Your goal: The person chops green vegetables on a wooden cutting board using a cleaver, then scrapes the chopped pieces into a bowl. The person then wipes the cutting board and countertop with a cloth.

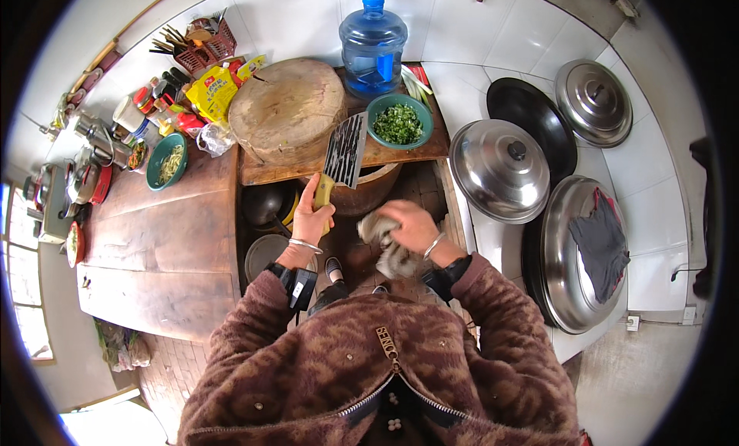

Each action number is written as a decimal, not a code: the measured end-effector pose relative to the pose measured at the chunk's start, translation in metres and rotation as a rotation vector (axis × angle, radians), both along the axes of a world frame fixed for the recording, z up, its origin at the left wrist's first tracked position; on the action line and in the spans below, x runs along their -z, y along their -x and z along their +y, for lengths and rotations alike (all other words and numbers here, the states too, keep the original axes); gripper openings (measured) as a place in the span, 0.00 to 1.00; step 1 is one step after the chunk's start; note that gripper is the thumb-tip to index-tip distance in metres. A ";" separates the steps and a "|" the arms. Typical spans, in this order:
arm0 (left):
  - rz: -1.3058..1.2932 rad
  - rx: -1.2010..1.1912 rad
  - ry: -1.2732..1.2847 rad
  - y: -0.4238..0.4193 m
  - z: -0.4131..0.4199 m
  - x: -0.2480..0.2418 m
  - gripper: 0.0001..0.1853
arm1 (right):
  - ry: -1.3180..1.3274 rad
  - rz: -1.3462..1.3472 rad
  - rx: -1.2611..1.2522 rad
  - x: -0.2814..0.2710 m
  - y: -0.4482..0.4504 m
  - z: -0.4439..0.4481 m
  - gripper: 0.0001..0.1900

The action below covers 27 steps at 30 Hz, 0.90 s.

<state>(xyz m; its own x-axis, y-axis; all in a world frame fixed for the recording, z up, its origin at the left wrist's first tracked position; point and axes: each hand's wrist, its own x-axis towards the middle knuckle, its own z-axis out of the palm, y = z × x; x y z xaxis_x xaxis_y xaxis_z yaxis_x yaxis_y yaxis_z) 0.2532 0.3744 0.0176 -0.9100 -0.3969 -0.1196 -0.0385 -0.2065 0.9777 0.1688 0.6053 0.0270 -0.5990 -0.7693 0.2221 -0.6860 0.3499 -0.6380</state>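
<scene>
My left hand [310, 220] grips the yellow handle of a cleaver [346, 148], its broad striped blade pointing up and away from me. A crumpled light cloth [398, 258] hangs from my right hand [411, 225], below and to the right of the blade. Beyond the cleaver a thick round wooden chopping block [287, 110] rests on a wooden board [369, 156]. To its right stands a green bowl [430, 125] of chopped green herbs, with long green-and-white stalks [417, 85] behind.
A blue water jug [373, 47] stands behind the bowl. Seasoning packets [211, 92], jars and a green bowl of pale shreds [153, 167] sit at left on the wooden table [161, 232]. Metal lids [501, 168] and a black wok [531, 119] occupy the tiled counter at right. Below is a large pot [364, 197].
</scene>
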 end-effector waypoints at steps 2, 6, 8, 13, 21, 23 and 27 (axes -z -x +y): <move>-0.111 0.088 -0.353 -0.004 0.002 0.002 0.36 | 0.225 -0.104 0.232 -0.012 0.006 0.004 0.24; -0.236 0.478 -1.054 -0.011 0.021 0.010 0.18 | 0.282 0.147 0.235 -0.026 -0.011 -0.016 0.27; -0.300 0.632 -1.200 -0.015 0.031 0.011 0.16 | 0.253 0.286 0.112 -0.024 -0.016 -0.022 0.29; -0.351 0.720 -1.178 -0.019 0.035 0.004 0.14 | 0.158 0.411 0.100 -0.015 0.006 -0.008 0.32; -0.221 0.691 -1.334 -0.024 0.043 0.014 0.17 | 0.334 0.268 -0.033 -0.030 -0.018 -0.012 0.26; -0.284 0.575 -1.290 -0.025 0.042 0.020 0.17 | 0.312 0.150 -0.055 -0.039 -0.024 -0.002 0.26; -0.234 0.613 -1.349 -0.026 0.034 0.023 0.12 | 0.364 -0.089 0.272 -0.063 -0.003 0.024 0.23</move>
